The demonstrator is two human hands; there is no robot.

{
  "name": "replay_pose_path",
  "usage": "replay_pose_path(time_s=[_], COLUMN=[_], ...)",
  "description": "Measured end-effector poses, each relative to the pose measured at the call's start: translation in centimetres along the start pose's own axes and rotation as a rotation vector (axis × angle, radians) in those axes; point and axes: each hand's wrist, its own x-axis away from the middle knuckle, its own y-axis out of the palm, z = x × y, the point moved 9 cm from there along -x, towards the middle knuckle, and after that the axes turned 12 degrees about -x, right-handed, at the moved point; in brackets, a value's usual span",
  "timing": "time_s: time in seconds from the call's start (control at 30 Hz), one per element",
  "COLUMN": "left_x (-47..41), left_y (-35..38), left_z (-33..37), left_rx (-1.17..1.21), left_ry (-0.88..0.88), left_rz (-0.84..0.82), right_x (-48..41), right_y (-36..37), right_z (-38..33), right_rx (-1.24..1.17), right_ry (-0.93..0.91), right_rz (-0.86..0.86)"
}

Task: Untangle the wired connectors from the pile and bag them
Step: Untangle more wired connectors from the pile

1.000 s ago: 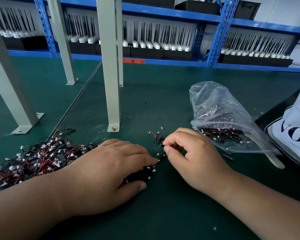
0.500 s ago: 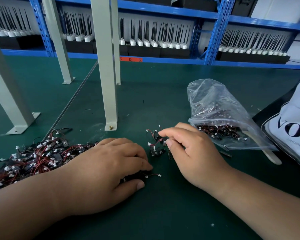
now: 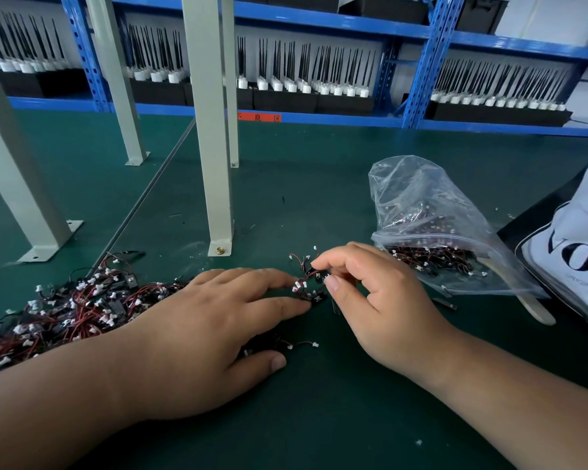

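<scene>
Green mat (image 3: 319, 418), main pile (image 3: 65, 310) at left. Small cluster of wired connectors (image 3: 308, 286) between both hands. Bag (image 3: 431, 212) just right of it, already part-filled.

Left hand (image 3: 197, 334) flat, fingers straight and close together, pinning wires at the pile's near end. Right hand (image 3: 381, 310) pinching the cluster, thumb and forefinger clamped on one piece.

Keep the left pressing as anchor. Lift the pinched piece slowly, along the wire run, not sideways. Grip the housing, not the lead. Pause if neighbours rise with it; snag risk looks high.
</scene>
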Motion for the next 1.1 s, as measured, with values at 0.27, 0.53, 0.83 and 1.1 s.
replay_pose_path(time_s=[0.27, 0.53, 0.83, 1.1], left_x=[0.0, 0.1, 0.1, 0.2], left_y=[-0.3, -0.6, -1.3, -1.4], left_z=[0.4, 0.1, -0.4, 0.2], left_rx=[0.000, 0.015, 0.061, 0.070], left_ry=[0.051, -0.005, -0.056, 0.026], left_rz=[0.029, 0.057, 0.132, 0.143], right_x=[0.1, -0.1, 0.1, 0.1], right_y=[0.0, -0.7, -1.5, -0.8], right_z=[-0.5, -0.6, 0.4, 0.8], right_rx=[0.020, -0.009, 0.064, 0.037], right_ry=[-0.038, -0.043, 0.019, 0.050], right_rz=[0.005, 0.066, 0.131, 0.074])
